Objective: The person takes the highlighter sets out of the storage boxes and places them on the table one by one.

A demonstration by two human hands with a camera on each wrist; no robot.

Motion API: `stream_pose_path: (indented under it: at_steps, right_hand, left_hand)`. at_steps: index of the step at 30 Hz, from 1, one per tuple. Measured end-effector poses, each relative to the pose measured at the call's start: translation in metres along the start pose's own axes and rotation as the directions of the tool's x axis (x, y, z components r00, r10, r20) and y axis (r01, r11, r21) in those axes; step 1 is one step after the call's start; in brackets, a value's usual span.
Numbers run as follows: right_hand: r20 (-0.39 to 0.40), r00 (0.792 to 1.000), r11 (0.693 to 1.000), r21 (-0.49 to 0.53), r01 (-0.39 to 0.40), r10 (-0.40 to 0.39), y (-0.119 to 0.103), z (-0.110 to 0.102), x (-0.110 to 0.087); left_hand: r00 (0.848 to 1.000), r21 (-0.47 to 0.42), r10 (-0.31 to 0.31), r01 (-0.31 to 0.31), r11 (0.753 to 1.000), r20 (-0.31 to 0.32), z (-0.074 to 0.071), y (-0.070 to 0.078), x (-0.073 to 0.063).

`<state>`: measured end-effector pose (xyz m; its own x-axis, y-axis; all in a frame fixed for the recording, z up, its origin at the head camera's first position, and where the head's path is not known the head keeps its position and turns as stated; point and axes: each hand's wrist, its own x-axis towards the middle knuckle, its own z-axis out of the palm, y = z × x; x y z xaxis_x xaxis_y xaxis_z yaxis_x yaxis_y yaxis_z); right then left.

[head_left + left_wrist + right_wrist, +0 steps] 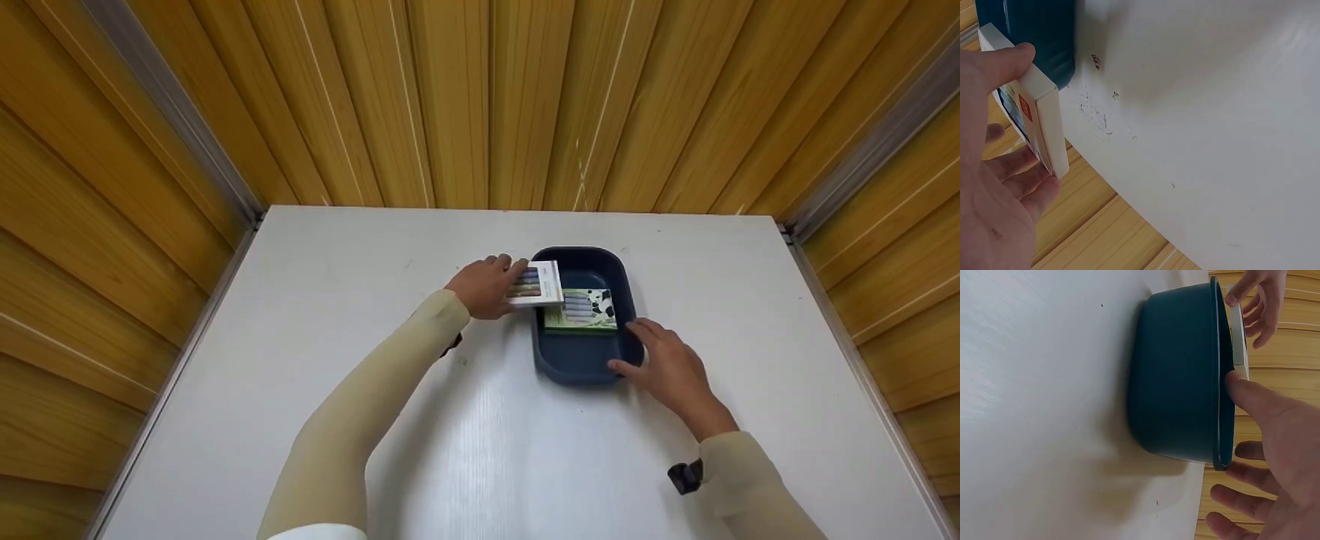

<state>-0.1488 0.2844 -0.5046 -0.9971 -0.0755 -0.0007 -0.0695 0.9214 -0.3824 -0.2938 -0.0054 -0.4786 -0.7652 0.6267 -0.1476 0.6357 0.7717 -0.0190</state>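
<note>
My left hand [486, 289] grips a flat white box of coloured sticks [550, 283], thumb on one side and fingers on the other in the left wrist view. The box is held over the left rim of a dark blue plastic bin [577, 360]. Inside the bin lies a green-and-white box with a panda picture [600, 301], partly covered by the white box. At the bin's right side, my right hand [670, 369] has its fingers spread. Its thumb [1252, 396] and a fingertip touch or nearly touch the rim in the right wrist view.
The bin stands on a white table [337, 262] with small dark marks. Yellow wood-look panels [450, 105] rise behind the table and along both sides, with grey metal strips at the corners.
</note>
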Motion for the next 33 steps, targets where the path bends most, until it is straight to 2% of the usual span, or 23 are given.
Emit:
stream_pose_path:
  at_steps: [14, 26, 33]
  right_hand:
    - [0.037, 0.999, 1.000, -0.011, -0.001, 0.002, -0.002, -0.001, 0.000]
    - [0.056, 0.998, 1.000, -0.008, 0.012, -0.012, 0.001, 0.000, -0.001]
    - [0.056, 0.998, 1.000, -0.003, 0.014, -0.014, 0.000, 0.000, 0.000]
  left_hand:
    - [1.000, 0.001, -0.013, 0.013, 1.000, 0.012, 0.001, -0.007, -0.006]
    - [0.997, -0.133, -0.045, 0.053, 0.990, 0.065, 0.000, -0.011, -0.011]
    - [0.997, -0.147, -0.050, 0.058, 0.987, 0.063, 0.002, -0.013, -0.012]
